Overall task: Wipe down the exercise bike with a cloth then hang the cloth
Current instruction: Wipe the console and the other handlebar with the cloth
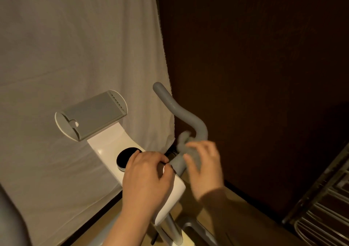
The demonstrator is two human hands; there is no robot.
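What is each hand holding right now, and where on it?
The right hand grips the bunched grey cloth against the handlebar base. The left hand holds nothing; it rests on the bike's white console.

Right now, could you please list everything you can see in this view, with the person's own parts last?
exercise bike: one, white body, centre, in front of the curtain
device holder: one, grey, top of the bike, tilted
round knob: one, black, on the white body, beside the left hand
handlebar: one, grey, curving up right of centre
cloth: one, grey, bunched at the handlebar's base
curtain: one, pale, hanging at the left
wall: one, dark brown, right
metal rack: one, grey, lower right corner
left hand: one, rests on the white body
right hand: one, blurred, holds the cloth at the handlebar
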